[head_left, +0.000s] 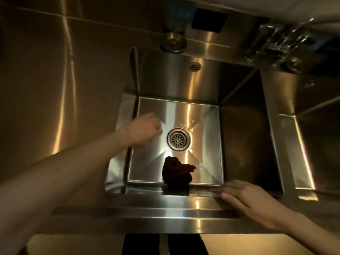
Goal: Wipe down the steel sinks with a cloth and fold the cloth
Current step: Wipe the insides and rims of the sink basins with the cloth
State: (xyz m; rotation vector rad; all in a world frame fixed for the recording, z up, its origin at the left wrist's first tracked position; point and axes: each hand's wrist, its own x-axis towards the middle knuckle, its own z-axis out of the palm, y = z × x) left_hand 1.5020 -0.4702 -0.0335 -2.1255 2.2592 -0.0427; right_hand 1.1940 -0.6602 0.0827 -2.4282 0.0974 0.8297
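sink: the left steel sink fills most of the view, with its round drain in the middle of the floor
cloth: dark cloth, scrunched into a lump on the sink floor, right up against the near wall and just near of the drain
left hand: left hand is over the left side of the basin, just left of the drain, fingers curled in, nothing visible in it (it's a bit blurry tbh)
right hand: right hand is flat with fingers straight, at the near rim just right of the cloth, not holding anything; can't tell if it's actually touching the steel
second sink: second sink sits on the right, partly cut off
tap: tap at the far right, blurred
worktop: steel worktop stretches off to the left
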